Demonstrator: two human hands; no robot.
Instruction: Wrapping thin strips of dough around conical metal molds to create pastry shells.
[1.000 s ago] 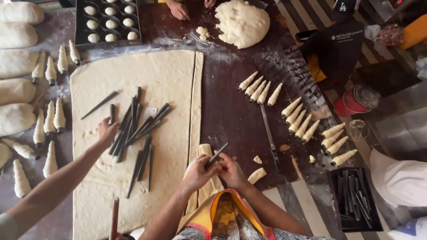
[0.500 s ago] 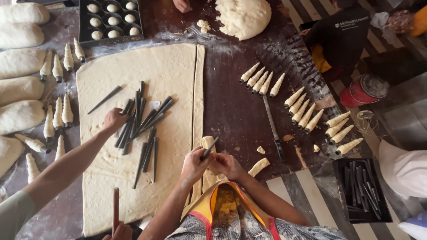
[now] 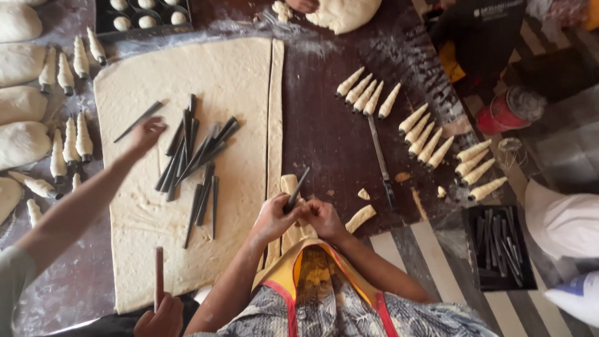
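Observation:
My left hand (image 3: pixel 273 219) grips a dark, slim metal cone mould (image 3: pixel 297 189) that points up and to the right. My right hand (image 3: pixel 322 218) is right beside it, fingers pinched on a strip of dough (image 3: pixel 289 185) at the mould's base. Both hands hover over the near edge of the dark wooden table (image 3: pixel 331 143). A large rolled-out dough sheet (image 3: pixel 231 93) lies to the left, with a narrow cut strip (image 3: pixel 275 112) along its right edge. A pile of bare cone moulds (image 3: pixel 193 156) rests on the sheet.
A co-worker's hand (image 3: pixel 146 134) reaches into the mould pile from the left; another hand (image 3: pixel 163 315) holds a stick at the bottom. Dough-wrapped cones (image 3: pixel 368 97) lie in rows on the right, beside a long knife (image 3: pixel 380 162). A black tray of moulds (image 3: pixel 499 246) sits lower right.
My hands stay together on the mould and dough strip, the mould tilting more upright. The co-worker's hand has shifted up and left of the mould pile.

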